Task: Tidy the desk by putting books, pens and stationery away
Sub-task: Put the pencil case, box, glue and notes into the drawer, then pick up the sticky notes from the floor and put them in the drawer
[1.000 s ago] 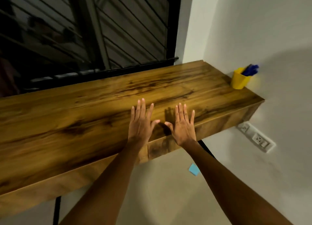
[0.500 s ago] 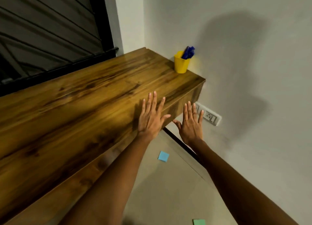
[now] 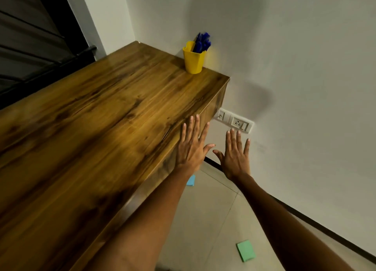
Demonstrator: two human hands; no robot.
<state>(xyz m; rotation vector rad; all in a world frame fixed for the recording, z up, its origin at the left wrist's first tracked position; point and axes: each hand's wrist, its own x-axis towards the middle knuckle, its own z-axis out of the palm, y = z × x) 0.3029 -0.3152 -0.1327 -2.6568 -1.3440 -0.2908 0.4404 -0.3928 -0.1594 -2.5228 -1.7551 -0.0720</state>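
Left hand (image 3: 191,148): our fingers were spread wide and flat over the bench (image 3: 97,132) edge at 6 o'clock, grip holding nothing.
Right hand (image 3: 236,154): likewise wide and bare, off the bench over the floor (image 3: 203,220).
Pens (image 3: 201,42): a blue cluster, too bunched to count, stood in one yellow cup (image 3: 192,60) at the bench's 1 o'clock corner.
Sticky pads: two on the floor, one blue (image 3: 191,180), one green (image 3: 245,250) at 5 o'clock.
Next step, we judged: crouch and pinch each pad by its edges.

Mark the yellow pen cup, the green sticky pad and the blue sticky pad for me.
yellow pen cup (image 3: 193,61): head view, front wall.
green sticky pad (image 3: 245,250): head view, top face, on floor.
blue sticky pad (image 3: 191,180): head view, visible corner by desk edge.
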